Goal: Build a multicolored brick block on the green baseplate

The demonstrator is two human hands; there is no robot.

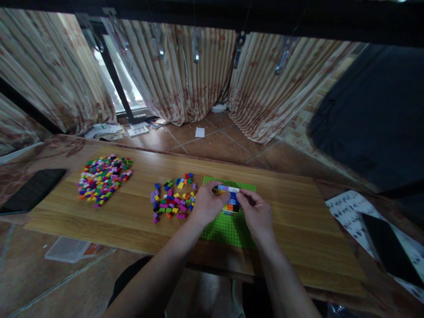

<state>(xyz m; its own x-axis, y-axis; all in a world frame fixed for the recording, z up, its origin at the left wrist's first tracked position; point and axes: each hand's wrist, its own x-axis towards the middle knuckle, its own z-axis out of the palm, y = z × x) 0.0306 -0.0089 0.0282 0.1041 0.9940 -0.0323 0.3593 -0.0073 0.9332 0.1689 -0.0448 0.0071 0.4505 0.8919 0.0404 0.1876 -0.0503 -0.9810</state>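
Note:
A multicoloured toy-brick build [231,199] stands on a green studded baseplate [228,234]. Its top rows show white, lilac and blue bricks, with orange, yellow and black lower down. My left hand [208,204] is closed around the left end of the build, fingers at the far side and thumb toward the near face. At the right end, my right hand [259,215] pinches the build near its top, thumb and fingers curled together. Whether a loose brick sits between the fingertips is hidden. Close to my left hand lie scattered loose bricks [172,204] of many colours.
A large heap of small bricks [104,179] sits on the left of the wooden board [294,221]. A dark phone-like slab [33,190] lies at far left. On the right are a printed sheet [347,212] and a black flat device [391,247]. A clear plastic box [68,248] is on the floor.

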